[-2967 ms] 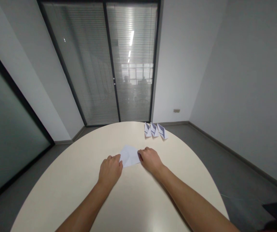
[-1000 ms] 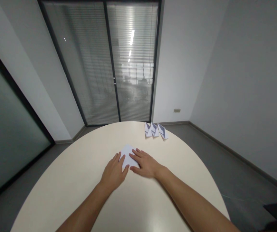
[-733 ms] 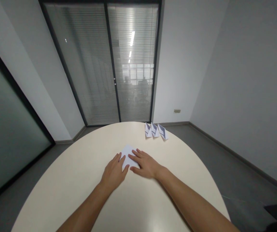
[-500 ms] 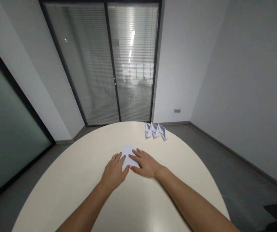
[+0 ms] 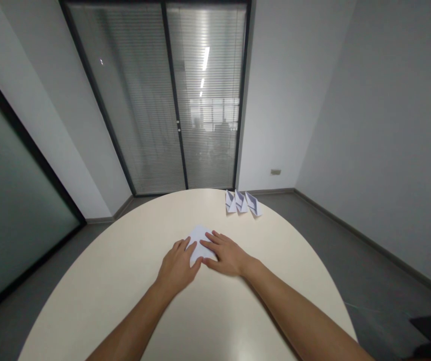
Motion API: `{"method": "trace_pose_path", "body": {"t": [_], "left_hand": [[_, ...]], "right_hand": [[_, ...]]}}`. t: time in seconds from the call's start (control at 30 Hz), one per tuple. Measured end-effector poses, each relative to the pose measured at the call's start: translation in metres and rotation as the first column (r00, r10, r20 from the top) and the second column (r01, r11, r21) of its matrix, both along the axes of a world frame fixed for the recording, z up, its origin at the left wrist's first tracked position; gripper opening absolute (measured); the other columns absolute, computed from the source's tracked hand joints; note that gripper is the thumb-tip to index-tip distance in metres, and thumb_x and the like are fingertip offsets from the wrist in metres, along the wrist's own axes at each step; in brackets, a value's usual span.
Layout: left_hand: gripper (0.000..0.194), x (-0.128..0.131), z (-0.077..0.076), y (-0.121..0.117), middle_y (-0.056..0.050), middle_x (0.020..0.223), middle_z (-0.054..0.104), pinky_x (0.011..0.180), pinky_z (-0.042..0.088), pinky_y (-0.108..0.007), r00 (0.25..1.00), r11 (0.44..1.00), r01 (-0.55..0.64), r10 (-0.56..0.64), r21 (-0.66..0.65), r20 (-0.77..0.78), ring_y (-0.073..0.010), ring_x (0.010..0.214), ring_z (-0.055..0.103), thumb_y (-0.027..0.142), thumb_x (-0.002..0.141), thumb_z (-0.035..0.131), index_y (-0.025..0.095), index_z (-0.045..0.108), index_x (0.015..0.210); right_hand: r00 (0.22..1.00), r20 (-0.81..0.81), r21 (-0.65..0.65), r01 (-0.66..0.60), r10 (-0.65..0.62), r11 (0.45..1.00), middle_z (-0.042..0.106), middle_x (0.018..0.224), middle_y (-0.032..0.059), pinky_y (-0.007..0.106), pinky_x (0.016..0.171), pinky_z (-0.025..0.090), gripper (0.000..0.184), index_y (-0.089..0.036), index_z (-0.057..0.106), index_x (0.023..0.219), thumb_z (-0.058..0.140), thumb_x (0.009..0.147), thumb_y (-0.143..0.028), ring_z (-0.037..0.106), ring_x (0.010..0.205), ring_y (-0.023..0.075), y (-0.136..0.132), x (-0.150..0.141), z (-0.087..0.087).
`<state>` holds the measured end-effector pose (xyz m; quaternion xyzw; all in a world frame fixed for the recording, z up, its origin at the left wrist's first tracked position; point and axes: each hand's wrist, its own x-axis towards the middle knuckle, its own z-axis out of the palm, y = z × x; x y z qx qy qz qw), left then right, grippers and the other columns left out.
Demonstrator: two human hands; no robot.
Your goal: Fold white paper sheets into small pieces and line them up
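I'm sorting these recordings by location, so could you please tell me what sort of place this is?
Probably a small meeting room or office: it has a pale, round-edged table, a dark-framed glass panel at the left, and blinds across the far side.

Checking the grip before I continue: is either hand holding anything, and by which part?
Nothing is gripped: the left hand and right hand lie spread over the left and right sides of the white, angular piece of paper.
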<state>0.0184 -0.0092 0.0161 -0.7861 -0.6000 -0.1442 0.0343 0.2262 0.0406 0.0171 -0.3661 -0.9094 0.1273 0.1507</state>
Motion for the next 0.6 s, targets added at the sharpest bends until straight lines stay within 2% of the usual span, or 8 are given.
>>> {"method": "trace_pose_path", "body": {"t": [0.17,0.43,0.6], "left_hand": [[0.045,-0.0043,0.0036,0.0002,-0.011,0.144,0.058,0.111,0.041,-0.043,1.000,0.999,0.011,-0.010,-0.031,0.027,-0.0281,0.132,0.051,0.043,0.096,0.051,0.022,0.063,0.134],[0.041,-0.0035,0.0066,0.0000,-0.008,0.143,0.059,0.112,0.041,-0.040,0.997,0.997,-0.021,0.026,-0.068,0.072,-0.0252,0.133,0.052,0.041,0.096,0.052,0.025,0.066,0.130],[0.038,-0.0031,0.0034,0.0011,-0.008,0.141,0.060,0.109,0.044,-0.040,0.994,0.997,-0.051,0.055,-0.054,0.091,-0.0255,0.132,0.053,0.041,0.095,0.054,0.025,0.068,0.127]], "right_hand": [[1.000,-0.007,-0.003,-0.004,0.004,1.000,0.034,0.158,0.0159,0.053,0.120,0.025,0.069,-0.020,0.046,0.150,0.048,0.095,-0.061,0.027,0.148,0.0346,0.0001,0.0003,-0.0001],[1.000,-0.011,0.014,-0.023,0.023,1.000,0.035,0.158,0.0160,0.053,0.119,0.026,0.066,-0.019,0.047,0.149,0.051,0.095,-0.057,0.030,0.148,0.0343,0.0019,0.0019,-0.0002],[0.999,-0.016,0.028,-0.027,0.028,0.999,0.037,0.157,0.0164,0.052,0.118,0.028,0.063,-0.019,0.050,0.147,0.052,0.095,-0.055,0.032,0.146,0.0349,0.0028,0.0021,-0.0007]]}}
